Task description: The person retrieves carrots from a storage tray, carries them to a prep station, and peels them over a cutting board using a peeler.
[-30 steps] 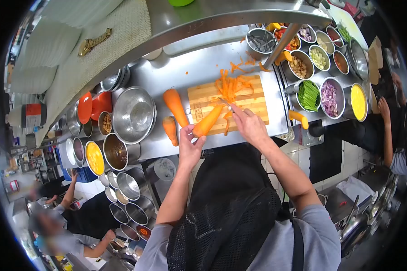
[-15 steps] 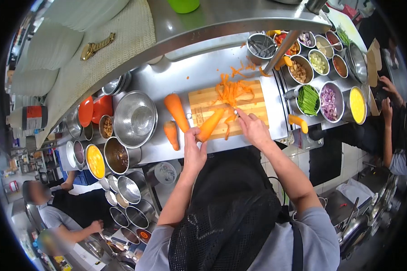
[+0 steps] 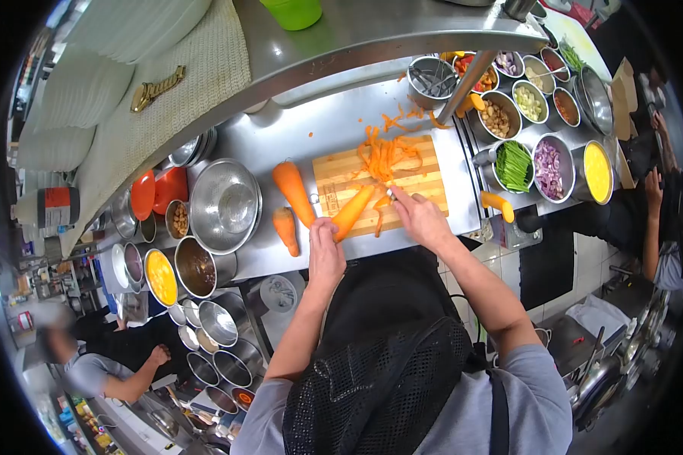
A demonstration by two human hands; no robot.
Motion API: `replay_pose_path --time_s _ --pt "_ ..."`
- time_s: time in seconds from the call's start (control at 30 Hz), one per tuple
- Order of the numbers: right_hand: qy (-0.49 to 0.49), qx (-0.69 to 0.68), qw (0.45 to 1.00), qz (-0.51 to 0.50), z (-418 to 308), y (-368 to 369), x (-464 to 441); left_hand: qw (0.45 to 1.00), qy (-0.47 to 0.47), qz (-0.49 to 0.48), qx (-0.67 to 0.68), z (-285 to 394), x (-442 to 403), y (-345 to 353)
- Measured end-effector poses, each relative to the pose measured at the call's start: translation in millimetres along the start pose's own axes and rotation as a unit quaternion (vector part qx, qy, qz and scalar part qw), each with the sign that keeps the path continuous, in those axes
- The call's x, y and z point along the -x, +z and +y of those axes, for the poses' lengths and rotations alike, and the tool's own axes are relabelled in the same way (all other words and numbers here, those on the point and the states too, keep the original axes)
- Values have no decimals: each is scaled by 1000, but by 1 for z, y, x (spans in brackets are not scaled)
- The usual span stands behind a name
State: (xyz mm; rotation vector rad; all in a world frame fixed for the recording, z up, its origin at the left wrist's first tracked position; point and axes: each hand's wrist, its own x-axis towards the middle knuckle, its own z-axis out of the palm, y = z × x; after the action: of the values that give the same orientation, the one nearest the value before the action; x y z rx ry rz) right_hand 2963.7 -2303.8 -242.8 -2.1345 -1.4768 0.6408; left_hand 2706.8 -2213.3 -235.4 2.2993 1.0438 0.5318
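Note:
My left hand (image 3: 326, 256) is closed round the near end of a partly peeled carrot (image 3: 354, 211), which slants across the lower part of a striped wooden cutting board (image 3: 425, 174). In my closed right hand (image 3: 423, 221) is a peeler (image 3: 391, 195), mostly hidden by the fingers, its head close to the carrot's far end. A heap of orange peel strips (image 3: 387, 155) lies on the upper part of the board, and some have strayed onto the steel counter. Two more carrots, one large (image 3: 292, 189) and one smaller (image 3: 285, 230), lie left of the board.
Steel bowls (image 3: 224, 205) stand on the left, near a pot of brown sauce (image 3: 196, 267). Containers of chopped onion (image 3: 549, 171), greens (image 3: 514, 165) and yellow liquid (image 3: 597, 173) line the right. A steel shelf (image 3: 372, 53) overhangs the counter. Other people work at both sides.
The peeler and my right hand have drawn slightly back toward me, off the carrot's tip. My left hand still grips the carrot. The person at the left has shifted.

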Motion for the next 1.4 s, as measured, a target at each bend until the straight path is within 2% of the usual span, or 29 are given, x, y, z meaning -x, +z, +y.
replay_pose_path --time_s 0.23,0.3,0.33,0.4,0.43,0.47,0.53,0.67,0.73,0.77,0.83,0.87,0.9,0.97,1.0,1.03,1.07,1.1,1.17,1.23,1.4 --pt "4 -69 996 60 0 -26 14 992 13 -39 -124 30 -51 20" --pt "16 -84 994 67 2 -32 23 979 -23 -126 -158 25 -70 33" --pt "30 -82 995 57 4 -36 27 979 -18 -128 -157 26 -74 32" --pt "48 -84 994 48 8 -43 31 997 -34 -64 -11 25 -79 20" --pt "35 -106 991 72 9 -45 34 997 -32 -73 -14 23 -77 11" --pt "20 -128 987 96 9 -46 37 992 -58 -32 111 22 -75 2" --pt "26 -138 985 105 6 -47 41 926 -114 21 359 26 -69 -9" --pt "31 -128 988 76 2 -42 42 963 -106 31 246 -17 -38 -11" --pt "37 -105 992 56 0 -35 41 966 -187 -67 165 -18 -28 -18" --pt "18 -120 991 62 -3 -30 40 965 -191 -65 165 -18 -26 -14" --pt "-6 -135 989 65 -7 -17 34 995 -58 -54 -67 8 -37 -8" --pt "-17 -131 989 66 -6 -8 27 987 -100 -88 -93 31 -49 -11" --pt "-28 -126 989 66 -6 -4 23 987 -101 -84 -92 23 -52 -7" --pt "-39 -109 991 68 -18 -10 21 972 -155 -179 -10 3 -59 5" --pt "-43 -95 992 68 -23 -14 21 972 -154 -176 -9 4 -61 1" --pt "-41 -96 992 64 -29 -16 25 918 -281 -228 161 9 -57 -9" --pt "-77 -79 992 57 -35 -18 30 818 -396 -268 320 15 -50 -18" --pt "-114 -62 990 54 -38 -19 32 817 -397 -270 319 19 -47 -22" --pt "-101 -19 994 22 -19 -6 30 776 -451 -246 368 25 -46 -30" --pt "-9 59 998 -11 -3 -18 14 778 -446 -250 365 26 -50 -35" --pt "-34 26 999 4 -32 -24 19 797 -418 -261 349 11 -49 -27"
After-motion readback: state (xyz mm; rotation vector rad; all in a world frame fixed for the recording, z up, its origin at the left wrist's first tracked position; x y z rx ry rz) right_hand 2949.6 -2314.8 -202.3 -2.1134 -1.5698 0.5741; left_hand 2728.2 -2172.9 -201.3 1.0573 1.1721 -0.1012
